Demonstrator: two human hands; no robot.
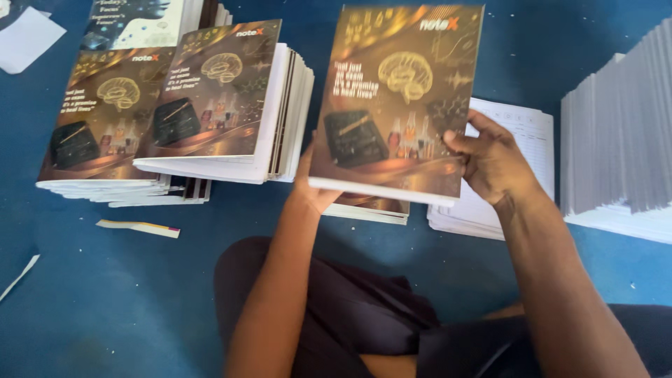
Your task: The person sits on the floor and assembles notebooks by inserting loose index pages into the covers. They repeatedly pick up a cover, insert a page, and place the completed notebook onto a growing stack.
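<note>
Holding one brown-covered notebook [395,98] up at centre frame, both hands engaged: right hand [490,164] grasps its right edge, thumb over the cover; left hand [315,189] supports it from beneath at the lower left, fingers mostly hidden, so the exact grip there cannot be fully told. Notebook is raised off the blue floor [105,301], tilted toward the camera. Just below it lies another covered notebook [367,208], only its edge showing. Upper left of frame: two stacks of finished notebooks [210,105] with the same cover, leaning against each other. Right of frame: tall pile of uncovered white page blocks [619,133], plus a flat printed sheet stack [518,133] behind the right hand. Judgement: a fair number are done, a large share uncovered. Paper strip [138,227] lies at lower left.
</note>
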